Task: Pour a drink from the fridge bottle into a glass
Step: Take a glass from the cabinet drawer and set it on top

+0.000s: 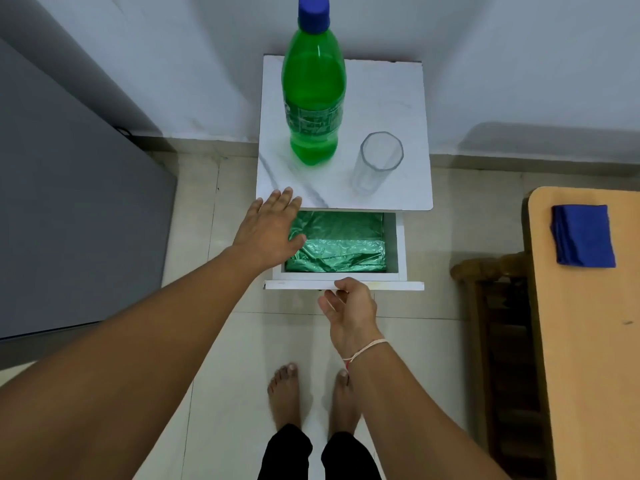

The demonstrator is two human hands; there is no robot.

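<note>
A tall green plastic bottle (313, 95) with a blue cap stands upright on the white marble-patterned cabinet top (391, 81). To its right stands an empty clear glass (377, 162). Below the top, a white drawer (346, 285) is pulled out, with green plastic bags (341, 244) inside. My left hand (268, 232) hovers flat with fingers spread over the drawer's left side, its fingertips at the cabinet top's front edge. My right hand (349, 308) has its fingers curled at the underside of the drawer front.
A grey fridge (69, 202) stands to the left. At the right is a wooden table (588, 341) with a folded blue cloth (583, 235) and a wooden chair (498, 306) beside it. My bare feet (313, 393) stand on the tiled floor.
</note>
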